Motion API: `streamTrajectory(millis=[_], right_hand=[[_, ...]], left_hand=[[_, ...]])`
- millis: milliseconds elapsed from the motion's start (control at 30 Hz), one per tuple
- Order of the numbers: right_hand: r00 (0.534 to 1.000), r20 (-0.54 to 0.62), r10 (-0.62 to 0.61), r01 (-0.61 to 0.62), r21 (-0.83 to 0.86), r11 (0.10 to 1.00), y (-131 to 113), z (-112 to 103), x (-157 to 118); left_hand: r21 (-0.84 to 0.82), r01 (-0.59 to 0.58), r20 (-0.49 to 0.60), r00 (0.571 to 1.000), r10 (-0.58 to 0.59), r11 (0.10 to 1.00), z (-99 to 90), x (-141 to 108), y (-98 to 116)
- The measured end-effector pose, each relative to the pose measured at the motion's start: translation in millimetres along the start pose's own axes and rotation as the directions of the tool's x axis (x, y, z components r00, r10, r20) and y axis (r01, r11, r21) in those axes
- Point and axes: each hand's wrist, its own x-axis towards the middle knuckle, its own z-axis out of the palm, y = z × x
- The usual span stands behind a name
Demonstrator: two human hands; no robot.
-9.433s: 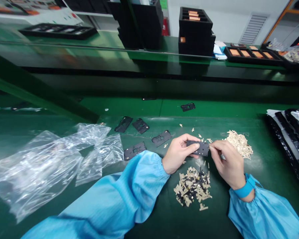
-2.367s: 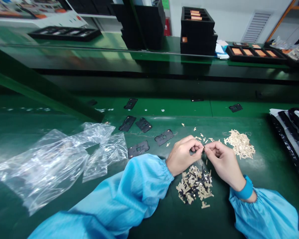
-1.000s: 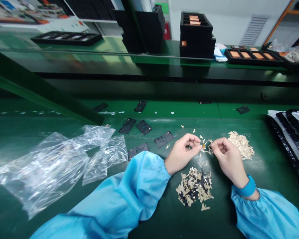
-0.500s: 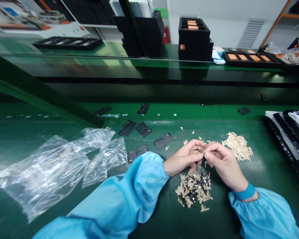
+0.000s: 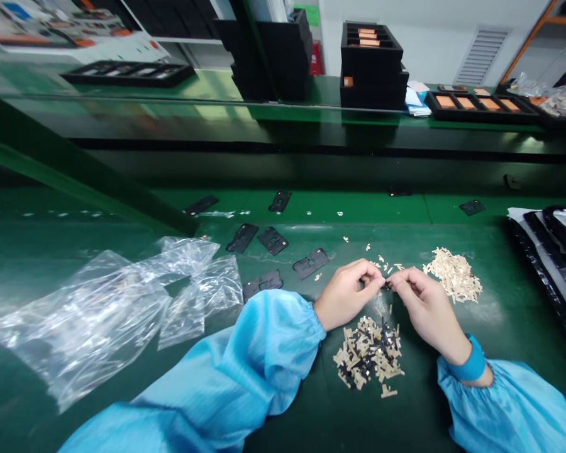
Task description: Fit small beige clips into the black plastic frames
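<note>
My left hand and my right hand meet at the fingertips above the green bench, each in a pinch. Between them is a small dark part, which both pinches appear to touch; its shape is too small to make out. Just below lies a mixed pile of beige and black pieces. A pile of beige pieces sits to the right, beyond my right hand. A few loose beige bits are scattered past my fingertips.
Clear plastic bags lie at the left under a slanted green post. Several flat black plates are spread across the bench. Black-edged packages are at the right. Black trays stand on the raised shelf behind.
My fingertips have drawn slightly apart, and a dark part now shows between them. My left hand's fingers have curled closer together. The camera view has shifted a little.
</note>
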Motion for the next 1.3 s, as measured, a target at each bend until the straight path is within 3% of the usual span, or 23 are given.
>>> streamTrajectory(millis=[100,267,500,833,1033,1133,1200,1233,1267,1300], right_hand=[[0.992,0.039,0.116,-0.120,0.117,0.986,-1.3,-0.5,1.9],[0.951,0.123,0.284,-0.309,0.442,0.842,-0.2,-2.1,6.5],[0.970,0.038,0.239,-0.235,0.383,0.894,-3.4,0.5,4.8],[0.985,0.054,0.164,-0.173,0.350,0.921,-3.4,10.0,0.5],[0.987,0.059,0.150,-0.161,0.343,0.925,0.7,7.8,0.9],[0.985,0.020,0.169,-0.164,0.371,0.914,1.2,6.8,1.6],[0.983,-0.003,0.182,-0.166,0.386,0.907,1.3,7.0,2.1],[0.982,-0.010,0.187,-0.168,0.391,0.905,1.3,7.3,2.4],[0.981,-0.017,0.191,-0.169,0.395,0.903,1.5,7.7,2.8],[0.981,-0.020,0.195,-0.171,0.400,0.900,1.7,8.3,3.2]], left_hand=[[-0.010,0.011,-0.009,1.000,-0.011,1.000,0.5,-0.1,-1.3],[-0.102,0.072,-0.014,0.997,-0.074,0.992,-1.8,1.6,-2.1],[-0.192,0.151,0.039,0.989,-0.146,0.970,-5.0,2.4,4.6],[-0.222,0.158,0.064,0.987,-0.147,0.962,-3.8,1.1,2.9],[-0.156,0.176,0.053,0.984,-0.170,0.972,-2.4,1.6,-1.2],[-0.011,0.167,-0.028,0.985,-0.168,0.986,-22.5,18.5,-1.7],[0.286,0.139,-0.121,0.987,-0.108,0.948,-47.8,38.5,-2.7],[0.513,0.143,-0.143,0.986,-0.080,0.846,-62.4,50.0,-4.0],[0.714,0.194,-0.188,0.979,-0.083,0.673,-77.0,61.4,-6.2],[0.764,0.251,-0.242,0.965,-0.097,0.595,-90.7,72.1,-9.4]])
